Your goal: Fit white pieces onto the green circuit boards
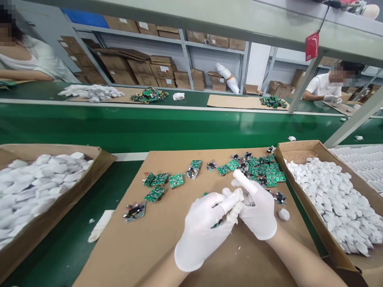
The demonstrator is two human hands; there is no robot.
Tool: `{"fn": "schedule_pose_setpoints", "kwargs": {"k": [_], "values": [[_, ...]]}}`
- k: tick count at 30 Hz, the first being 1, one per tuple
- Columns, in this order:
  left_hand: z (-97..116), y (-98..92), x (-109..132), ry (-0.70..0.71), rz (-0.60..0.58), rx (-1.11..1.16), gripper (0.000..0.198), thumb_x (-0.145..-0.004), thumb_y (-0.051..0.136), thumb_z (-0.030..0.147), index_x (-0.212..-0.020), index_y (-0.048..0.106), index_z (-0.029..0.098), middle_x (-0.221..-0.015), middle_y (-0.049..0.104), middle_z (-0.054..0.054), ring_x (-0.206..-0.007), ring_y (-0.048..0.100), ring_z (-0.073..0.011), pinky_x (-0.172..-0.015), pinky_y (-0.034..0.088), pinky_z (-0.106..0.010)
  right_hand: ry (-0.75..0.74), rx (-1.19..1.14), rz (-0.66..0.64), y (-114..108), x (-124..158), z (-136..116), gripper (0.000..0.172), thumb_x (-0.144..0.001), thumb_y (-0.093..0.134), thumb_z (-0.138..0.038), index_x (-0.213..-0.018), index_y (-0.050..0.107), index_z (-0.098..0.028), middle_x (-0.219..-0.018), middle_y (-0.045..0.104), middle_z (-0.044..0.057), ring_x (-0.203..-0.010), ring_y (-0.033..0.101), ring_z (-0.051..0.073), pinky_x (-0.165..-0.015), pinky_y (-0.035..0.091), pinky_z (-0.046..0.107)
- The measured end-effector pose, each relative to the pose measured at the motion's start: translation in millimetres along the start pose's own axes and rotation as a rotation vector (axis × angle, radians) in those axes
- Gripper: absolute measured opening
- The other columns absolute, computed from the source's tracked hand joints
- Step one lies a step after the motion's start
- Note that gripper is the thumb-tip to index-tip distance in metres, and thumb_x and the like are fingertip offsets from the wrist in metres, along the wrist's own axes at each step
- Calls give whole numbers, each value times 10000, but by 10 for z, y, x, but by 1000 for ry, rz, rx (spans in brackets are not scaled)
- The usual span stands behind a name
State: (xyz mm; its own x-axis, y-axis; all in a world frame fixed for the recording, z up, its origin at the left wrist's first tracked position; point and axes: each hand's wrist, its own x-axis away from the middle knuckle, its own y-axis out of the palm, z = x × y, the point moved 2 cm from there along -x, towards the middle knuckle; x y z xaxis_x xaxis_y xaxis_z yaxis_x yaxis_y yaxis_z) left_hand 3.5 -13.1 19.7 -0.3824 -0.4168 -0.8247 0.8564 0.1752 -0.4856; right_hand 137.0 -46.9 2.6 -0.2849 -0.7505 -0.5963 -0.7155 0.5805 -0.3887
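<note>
Both my hands wear white gloves and meet above the cardboard sheet [167, 239]. My left hand [208, 223] is closed around a small green circuit board [217, 224], of which only an edge shows. White, crumbly putty-like material [235, 213] sits at its fingertips. Against it, my right hand [257, 205] is closed with curled fingers; what lies in them is mostly hidden. Several loose circuit boards [176, 180] lie to the left, and a denser pile of boards [263, 169] lies beyond my right hand. A round white lump [283, 215] rests beside that hand.
Cardboard trays of white pieces stand left [103, 157] and right [299, 195]. A white strip [101, 226] lies by the left tray. A green conveyor belt [143, 127] runs behind. Two people sit across it, one with gloved hands [332, 99]. An overhead beam [209, 20] crosses above.
</note>
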Motion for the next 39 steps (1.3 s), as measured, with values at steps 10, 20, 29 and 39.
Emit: {"fn": "schedule_pose_setpoints", "kwargs": {"k": [10, 20, 29, 39], "values": [[160, 7, -13, 271, -142, -18, 244, -959, 390, 112, -996, 629, 147, -518, 598, 37, -403, 463, -145, -414, 318, -303, 67, -13, -117, -2, 7, -3, 419, -930, 533, -345, -1333, 612, -263, -912, 737, 32, -538, 559, 107, -576, 519, 257], [40, 59, 43, -104, -95, 189, 207, -948, 550, 244, -1145, 610, 229, -603, 597, 54, -486, 535, -111, -518, 454, -229, 468, -532, -178, 1, 2, -23, 554, -943, 464, -584, -1374, 576, -254, -1133, 694, 90, -512, 529, 90, -431, 456, 224], [78, 133, 68, 305, -121, -102, 247, -797, 462, 36, -849, 631, 208, -488, 537, 28, -420, 431, -174, -422, 276, -317, 486, -553, -115, -17, -54, -47, 548, -825, 676, -436, -1331, 615, -234, -1013, 721, 77, -510, 459, 71, -470, 424, 219], [15, -147, 25, 109, -27, 87, 424, -949, 483, 304, -1361, 470, 201, -575, 635, 44, -467, 562, -126, -498, 446, -253, 394, -262, -24, -66, -92, -95, 497, -779, 693, -307, -1265, 665, -208, -990, 744, 70, -461, 322, 58, -448, 393, 235]]}}
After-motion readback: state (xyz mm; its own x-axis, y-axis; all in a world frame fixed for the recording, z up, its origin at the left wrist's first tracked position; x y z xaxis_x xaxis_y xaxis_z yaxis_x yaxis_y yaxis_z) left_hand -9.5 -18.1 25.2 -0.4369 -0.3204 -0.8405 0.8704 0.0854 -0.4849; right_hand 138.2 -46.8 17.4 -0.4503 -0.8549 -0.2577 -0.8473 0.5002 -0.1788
